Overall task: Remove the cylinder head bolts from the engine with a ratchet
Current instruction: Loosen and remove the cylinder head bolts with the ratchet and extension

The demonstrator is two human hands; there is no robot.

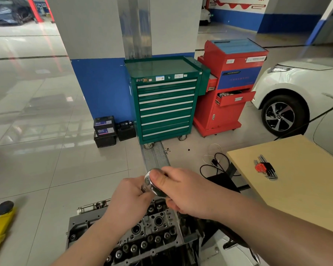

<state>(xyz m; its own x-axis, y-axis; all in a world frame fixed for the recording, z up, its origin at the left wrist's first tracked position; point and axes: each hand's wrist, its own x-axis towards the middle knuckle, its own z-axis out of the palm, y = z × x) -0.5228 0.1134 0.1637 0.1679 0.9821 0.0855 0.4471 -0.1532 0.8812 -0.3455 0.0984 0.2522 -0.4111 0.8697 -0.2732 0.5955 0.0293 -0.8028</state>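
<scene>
The ratchet [153, 181] stands head-up just above the far end of the cylinder head [142, 233], apparently so it can drive down onto a bolt there; the bolt itself is hidden. The right hand [183, 191] wraps the ratchet's head, thumb pressed on its round top, probably to steady it. The left hand [129, 196] curls round the shaft just below, likely guiding it. Right of the cylinder head, hex keys [265, 168] lie on a table [300, 189]; beyond stands a green tool cabinet [164, 100].

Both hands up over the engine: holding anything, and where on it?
Yes: right hand grips the ratchet head, thumb on top; left hand holds the part just below it.
</scene>
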